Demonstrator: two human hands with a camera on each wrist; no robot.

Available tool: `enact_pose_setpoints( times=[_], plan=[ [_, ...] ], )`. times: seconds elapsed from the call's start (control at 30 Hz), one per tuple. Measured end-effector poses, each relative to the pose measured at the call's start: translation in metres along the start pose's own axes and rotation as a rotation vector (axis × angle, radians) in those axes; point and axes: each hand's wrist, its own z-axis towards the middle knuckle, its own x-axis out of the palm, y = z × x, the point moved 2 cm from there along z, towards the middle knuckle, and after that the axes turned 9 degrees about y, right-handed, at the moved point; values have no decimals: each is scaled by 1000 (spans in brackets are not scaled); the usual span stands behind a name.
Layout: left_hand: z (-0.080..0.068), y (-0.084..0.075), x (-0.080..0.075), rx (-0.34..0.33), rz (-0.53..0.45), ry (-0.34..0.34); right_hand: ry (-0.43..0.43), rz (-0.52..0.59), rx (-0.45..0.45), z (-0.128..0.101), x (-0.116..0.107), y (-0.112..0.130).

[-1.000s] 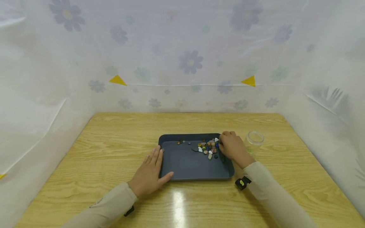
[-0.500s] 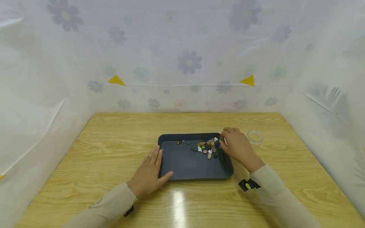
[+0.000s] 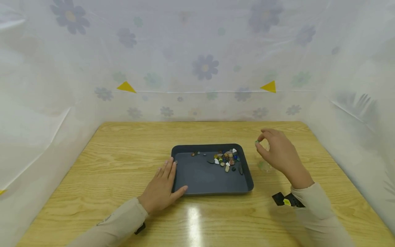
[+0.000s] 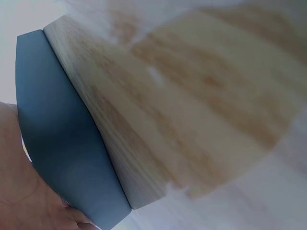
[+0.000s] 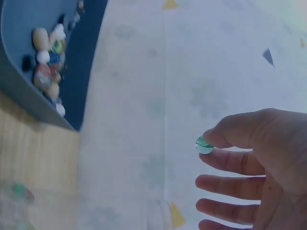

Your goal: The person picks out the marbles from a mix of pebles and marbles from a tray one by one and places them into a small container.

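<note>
A dark gray tray [image 3: 203, 179], stiff by its look, sits against the straight fingers of the left hand [image 3: 158, 192]; the right hand [image 3: 282, 152] hovers, a clear jar [image 3: 266, 167] near and below its fingers, thumb and forefinger pinching a green-swirled glass marble [image 5: 204, 145], likely light and slippery, best held across its middle.

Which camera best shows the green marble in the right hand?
Right wrist: the green marble shows large and mostly uncovered, pinched by the right hand. Head shows just a tiny green speck; left wrist doesn't show it.
</note>
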Motion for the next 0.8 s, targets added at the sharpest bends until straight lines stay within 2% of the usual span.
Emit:
enact_pose_setpoints(
  times=[0.27, 0.47, 0.8],
  plan=[
    [0, -1, 0, -8, 4, 1, -55, 40, 43, -15, -17, -28],
    [0, 0, 2, -9, -6, -1, -28, 53, 78, -22, -14, -42],
    [1, 1, 4, -13, 9, 3, 31, 90, 118, -29, -4, -50]
  ],
)
